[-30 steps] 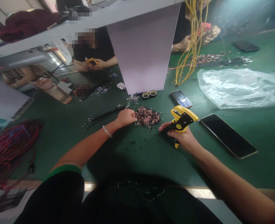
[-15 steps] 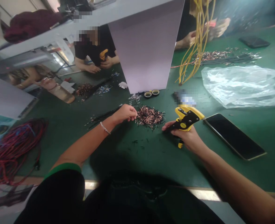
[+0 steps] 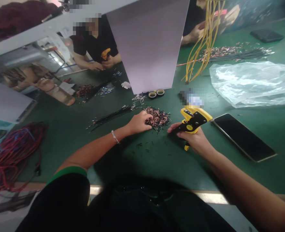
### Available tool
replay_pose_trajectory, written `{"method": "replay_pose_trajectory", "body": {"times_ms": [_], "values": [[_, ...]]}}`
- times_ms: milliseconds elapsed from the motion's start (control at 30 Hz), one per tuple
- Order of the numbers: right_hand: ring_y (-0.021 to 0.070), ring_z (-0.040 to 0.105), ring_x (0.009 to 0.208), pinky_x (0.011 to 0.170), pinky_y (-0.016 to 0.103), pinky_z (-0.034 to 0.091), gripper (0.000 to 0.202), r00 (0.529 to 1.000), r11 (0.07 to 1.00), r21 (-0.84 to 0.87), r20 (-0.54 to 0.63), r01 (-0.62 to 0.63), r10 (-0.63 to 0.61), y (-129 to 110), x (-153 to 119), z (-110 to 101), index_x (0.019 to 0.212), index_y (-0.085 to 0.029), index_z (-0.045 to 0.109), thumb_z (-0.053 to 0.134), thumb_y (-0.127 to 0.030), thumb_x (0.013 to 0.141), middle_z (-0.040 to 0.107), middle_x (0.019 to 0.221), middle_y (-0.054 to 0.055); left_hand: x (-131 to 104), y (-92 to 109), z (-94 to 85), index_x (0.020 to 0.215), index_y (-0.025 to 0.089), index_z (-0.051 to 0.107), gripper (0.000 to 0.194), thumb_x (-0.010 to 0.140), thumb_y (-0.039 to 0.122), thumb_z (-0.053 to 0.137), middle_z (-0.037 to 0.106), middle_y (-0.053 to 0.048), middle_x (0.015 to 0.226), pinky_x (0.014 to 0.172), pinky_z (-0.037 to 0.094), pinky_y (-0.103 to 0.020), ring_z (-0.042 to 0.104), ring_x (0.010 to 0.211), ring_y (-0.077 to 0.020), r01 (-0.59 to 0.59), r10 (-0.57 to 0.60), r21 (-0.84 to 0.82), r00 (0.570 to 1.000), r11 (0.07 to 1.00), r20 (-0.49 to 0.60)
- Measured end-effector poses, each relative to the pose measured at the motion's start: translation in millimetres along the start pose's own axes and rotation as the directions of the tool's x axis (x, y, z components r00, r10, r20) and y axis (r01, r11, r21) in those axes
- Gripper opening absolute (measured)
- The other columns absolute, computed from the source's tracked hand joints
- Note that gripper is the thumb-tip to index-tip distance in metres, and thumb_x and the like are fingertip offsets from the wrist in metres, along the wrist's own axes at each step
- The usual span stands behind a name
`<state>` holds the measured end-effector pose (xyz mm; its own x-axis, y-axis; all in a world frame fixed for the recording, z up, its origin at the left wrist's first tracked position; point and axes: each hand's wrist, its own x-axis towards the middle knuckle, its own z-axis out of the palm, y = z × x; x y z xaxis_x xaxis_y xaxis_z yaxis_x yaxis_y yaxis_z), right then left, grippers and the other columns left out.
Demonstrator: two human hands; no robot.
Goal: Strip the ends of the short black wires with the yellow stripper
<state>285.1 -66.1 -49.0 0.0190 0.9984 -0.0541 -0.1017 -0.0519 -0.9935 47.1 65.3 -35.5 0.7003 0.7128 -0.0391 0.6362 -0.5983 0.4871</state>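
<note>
My left hand [image 3: 140,122] is at the left edge of a pile of short black pieces with copper ends [image 3: 159,118], its fingers apart and touching the pile. No held piece shows in it. My right hand [image 3: 193,137] is wrapped round a yellow and black hand tool [image 3: 196,120], to the right of the pile. Behind my left forearm lies a bundle of thin black wires [image 3: 110,116] with bare tips. Small silvery pieces [image 3: 138,97] lie behind the pile, beside two tape rolls [image 3: 156,93].
A phone [image 3: 245,137] lies right of the tool, with a clear plastic bag [image 3: 253,84] behind it. Yellow wires [image 3: 201,48] hang near a pale upright panel [image 3: 152,48]. Red cables [image 3: 16,154] lie at left. Two people work across the table.
My left hand has moved right and nearer to me, onto the pile's edge, and its fingers have spread. My right hand still holds the tool. The view has shifted slightly.
</note>
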Motion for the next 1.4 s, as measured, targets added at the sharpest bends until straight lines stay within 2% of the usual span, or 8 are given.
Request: {"method": "replay_pose_trajectory", "body": {"times_ms": [233,433,533,700,867,1000,1167,1400], "values": [[0.0274,0.072,0.093,0.094,0.048,0.054,0.021,1.0,1.0,0.012,0.007,-0.008,0.008,-5,0,1,0.088,-0.021,0.072,0.066,-0.017,0.068,0.078,0.091,0.006,13,-10,-6.7,0.074,0.016,0.069,0.009,0.071,0.014,0.061,0.066,-0.002,0.07,0.061,0.046,-0.028,0.057,0.061,-0.0123,0.075,-0.095,-0.216,0.992,0.973,-0.083],[0.0282,0.072,0.092,0.094,0.048,0.055,0.021,1.0,0.999,0.032,0.003,-0.018,0.018,-6,1,2,0.085,-0.021,0.073,0.067,-0.018,0.065,0.078,0.088,0.006,16,-15,-25.9,0.079,0.014,0.065,0.008,0.071,0.017,0.066,0.062,-0.001,0.058,0.046,0.042,-0.026,0.055,0.048,-0.0108,0.239,-0.308,-0.615,0.951,0.751,-0.006],[0.0284,0.072,0.092,0.095,0.049,0.055,0.022,1.0,0.999,0.04,-0.004,-0.025,0.025,-5,1,2,0.086,-0.021,0.072,0.067,-0.018,0.065,0.078,0.087,0.006,17,-15,-28.1,0.084,0.014,0.066,0.013,0.072,0.017,0.063,0.064,-0.004,0.065,0.05,0.044,-0.028,0.057,0.054,-0.0119,0.235,-0.301,-0.576,0.953,0.783,-0.02],[0.0279,0.072,0.091,0.093,0.048,0.056,0.022,1.0,1.0,0.026,-0.005,-0.014,0.014,-5,1,2,0.086,-0.021,0.072,0.067,-0.02,0.065,0.078,0.087,0.005,22,-14,-21.7,0.099,0.016,0.072,0.033,0.068,0.018,0.061,0.068,-0.006,0.093,0.068,0.049,-0.032,0.058,0.067,-0.013,0.115,-0.122,-0.136,0.992,0.984,-0.038],[0.0271,0.073,0.091,0.093,0.046,0.056,0.02,1.0,1.0,-0.005,0.001,-0.011,0.011,-8,0,2,0.085,-0.021,0.07,0.065,-0.019,0.066,0.078,0.087,0.005,27,-13,-7.4,0.105,0.021,0.074,0.041,0.064,0.024,0.072,0.062,-0.007,0.109,0.073,0.048,-0.031,0.057,0.076,-0.0153,-0.006,0.005,0.045,0.999,0.999,0.042],[0.0276,0.073,0.091,0.094,0.047,0.056,0.019,1.0,1.0,-0.026,0.01,0.004,-0.004,-8,0,2,0.085,-0.02,0.07,0.065,-0.02,0.066,0.078,0.087,0.006,32,-12,-5.5,0.083,0.017,0.075,0.02,0.068,0.016,0.061,0.065,-0.005,0.084,0.07,0.047,-0.031,0.057,0.071,-0.0146,0.015,-0.017,-0.047,0.999,0.999,-0.04],[0.0286,0.073,0.091,0.093,0.048,0.057,0.019,1.0,1.0,-0.021,0.004,0.012,-0.012,-7,0,2,0.085,-0.021,0.071,0.066,-0.02,0.067,0.078,0.088,0.006,33,-5,-24.2,0.085,0.014,0.072,0.016,0.074,0.023,0.063,0.064,-0.002,0.062,0.053,0.043,-0.031,0.051,0.049,-0.0109,0.192,-0.216,-0.346,0.976,0.918,-0.031],[0.0275,0.072,0.091,0.093,0.046,0.057,0.021,1.0,1.0,0.005,0.001,-0.006,0.006,-5,1,1,0.086,-0.02,0.073,0.067,-0.019,0.065,0.078,0.089,0.006,38,5,-40.0,0.081,0.015,0.067,0.013,0.075,0.026,0.068,0.061,-0.003,0.057,0.048,0.041,-0.032,0.052,0.048,-0.0105,0.196,-0.247,-0.538,0.969,0.82,-0.024]]}}
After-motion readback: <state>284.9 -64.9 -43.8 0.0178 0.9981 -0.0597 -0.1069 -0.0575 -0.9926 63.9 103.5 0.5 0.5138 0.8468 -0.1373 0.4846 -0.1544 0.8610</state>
